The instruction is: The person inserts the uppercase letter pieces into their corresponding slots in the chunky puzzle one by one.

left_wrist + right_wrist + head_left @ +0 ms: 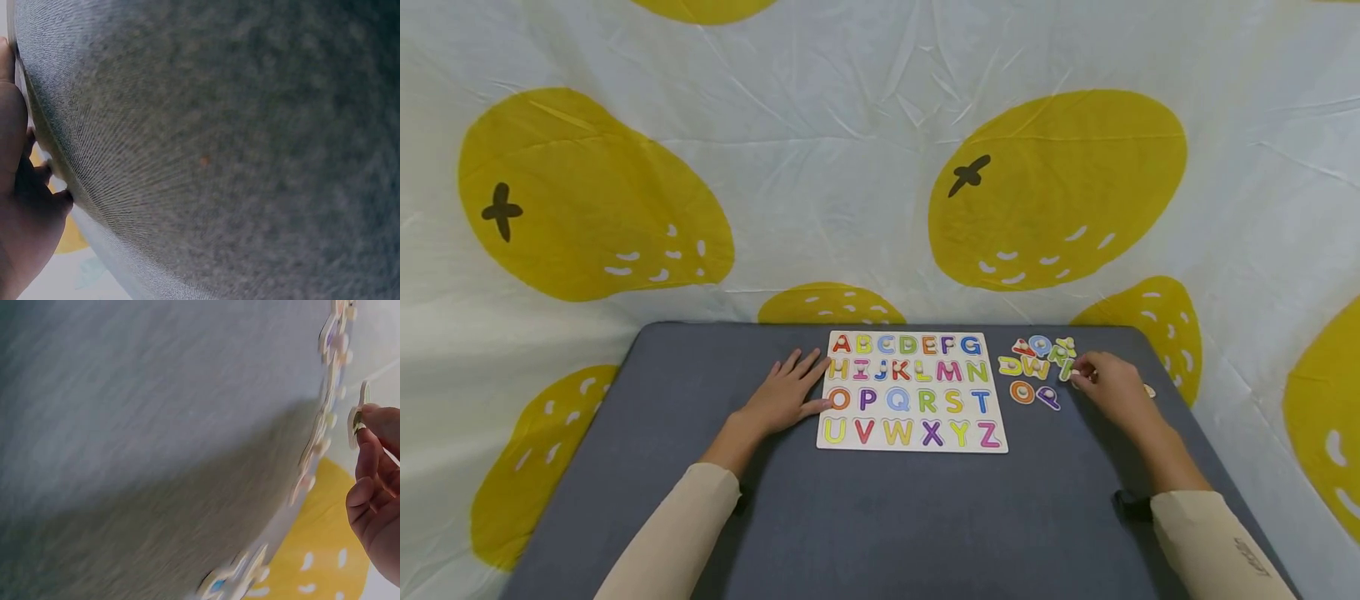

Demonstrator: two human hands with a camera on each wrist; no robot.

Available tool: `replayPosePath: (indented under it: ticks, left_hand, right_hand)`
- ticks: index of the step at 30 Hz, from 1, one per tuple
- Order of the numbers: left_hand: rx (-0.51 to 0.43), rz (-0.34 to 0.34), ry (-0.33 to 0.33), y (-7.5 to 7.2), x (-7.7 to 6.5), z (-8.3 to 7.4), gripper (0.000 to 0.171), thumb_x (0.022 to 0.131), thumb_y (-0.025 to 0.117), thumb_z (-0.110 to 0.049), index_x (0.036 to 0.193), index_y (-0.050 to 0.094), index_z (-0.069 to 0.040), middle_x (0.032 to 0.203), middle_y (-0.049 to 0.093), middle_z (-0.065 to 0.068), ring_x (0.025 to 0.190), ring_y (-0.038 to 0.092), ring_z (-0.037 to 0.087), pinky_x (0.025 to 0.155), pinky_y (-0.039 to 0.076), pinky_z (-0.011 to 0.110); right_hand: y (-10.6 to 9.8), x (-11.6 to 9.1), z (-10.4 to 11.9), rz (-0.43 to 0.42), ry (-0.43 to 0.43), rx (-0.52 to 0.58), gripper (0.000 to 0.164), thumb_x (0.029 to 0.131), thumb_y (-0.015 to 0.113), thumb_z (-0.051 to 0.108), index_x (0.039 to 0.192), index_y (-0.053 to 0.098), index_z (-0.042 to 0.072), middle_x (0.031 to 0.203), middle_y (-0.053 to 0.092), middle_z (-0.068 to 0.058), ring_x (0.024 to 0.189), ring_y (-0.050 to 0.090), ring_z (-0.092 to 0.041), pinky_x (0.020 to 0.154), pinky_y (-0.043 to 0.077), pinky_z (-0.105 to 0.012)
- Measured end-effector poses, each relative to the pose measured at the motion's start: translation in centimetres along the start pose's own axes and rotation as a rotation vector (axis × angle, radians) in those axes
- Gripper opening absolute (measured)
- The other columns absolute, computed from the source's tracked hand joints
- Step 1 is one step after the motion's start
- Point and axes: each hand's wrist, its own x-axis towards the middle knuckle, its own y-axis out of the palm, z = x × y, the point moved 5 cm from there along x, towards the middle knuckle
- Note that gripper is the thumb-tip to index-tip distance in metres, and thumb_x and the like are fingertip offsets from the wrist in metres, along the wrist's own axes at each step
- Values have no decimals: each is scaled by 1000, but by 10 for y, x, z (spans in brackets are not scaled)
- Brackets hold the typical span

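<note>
My left hand point(781, 393) rests with spread fingers at the left edge of a white alphabet puzzle board point(912, 445); the left wrist view catches part of this hand point(28, 212) at its left side. My right hand point(1111, 385) is at the right of a cluster of loose letter pieces. Between thumb and fingertip it pinches a small wooden letter piece point(352, 430), raised above the table in the right wrist view. Which letter it is, I cannot tell. Nearest to this hand lie a green R piece point(1057, 355) and a yellow W piece point(1036, 368).
Loose around them are an orange O piece point(1022, 392), a purple P piece point(1047, 398), a blue Q piece point(1040, 345) and a red A piece point(1022, 347). Another piece point(1150, 390) peeks out right of my right hand. A fruit-print cloth point(850, 208) hangs behind the grey table point(910, 533).
</note>
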Motion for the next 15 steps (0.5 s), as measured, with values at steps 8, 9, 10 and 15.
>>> replayPosePath:
  ticks: [8,9,10,15]
  left_hand:
    - [5,1,-1,-2,0,-1,84,100,59,-57,166,26,-17,172,24,13,158,15,45,122,20,69]
    - [6,-1,1,-2,0,-1,84,100,60,-56,166,27,-17,171,24,14,158,16,45,122,20,69]
    - [10,-3,4,-2,0,-1,83,100,60,-56,165,27,-16,171,25,14,158,16,46,121,21,70]
    - [8,4,1,-1,0,-1,84,100,59,-58,166,26,-17,172,23,13,158,16,46,122,19,69]
  right_hand:
    - [12,17,31,91,-7,49,13,93,75,11,100,72,1,90,69,-13,80,62,-26,75,52,-46]
    - [14,19,36,101,-10,60,12,94,74,11,101,72,1,90,70,-13,81,62,-25,75,52,-45]
    - [15,21,40,109,-17,69,12,94,74,10,101,73,1,90,70,-13,80,62,-25,74,52,-44]
    - [27,30,63,132,-66,101,13,95,73,8,104,73,0,90,72,-12,81,65,-25,73,54,-43]
